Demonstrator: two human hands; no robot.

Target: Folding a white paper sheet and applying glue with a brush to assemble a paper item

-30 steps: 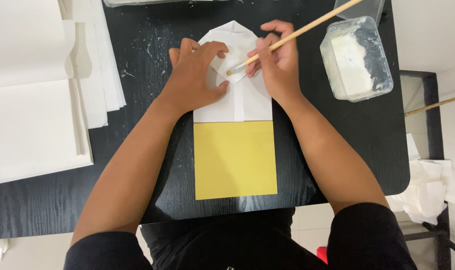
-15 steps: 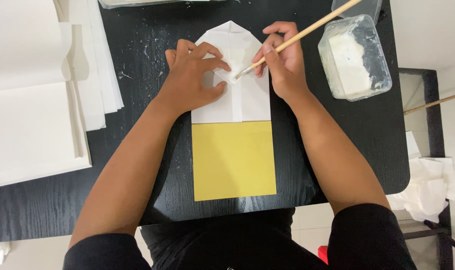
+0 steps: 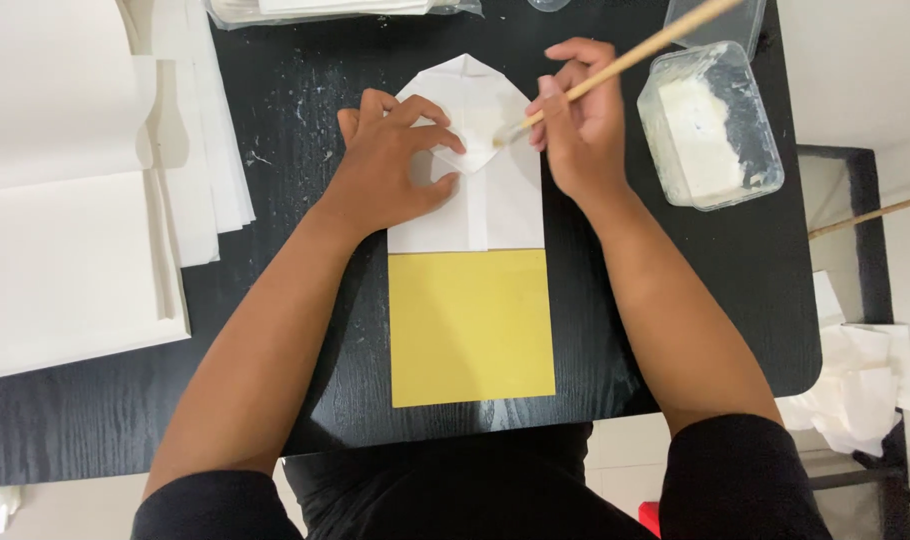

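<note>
On the black bench (image 3: 275, 400), left to right: stacked white sheets (image 3: 65, 250); left hand (image 3: 390, 175), fingers spread, pressing the folded white paper (image 3: 500, 200) flat above a yellow sheet (image 3: 470, 325). Right hand (image 3: 580, 130) pinches a brush (image 3: 615, 70), tip touching the fold; paste tub (image 3: 710, 125) near for dipping.

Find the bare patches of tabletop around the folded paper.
Bare table lies between the white sheets and yellow paper, and below the tub. It is crowded where the left hand and right hand meet on the folded paper.
</note>
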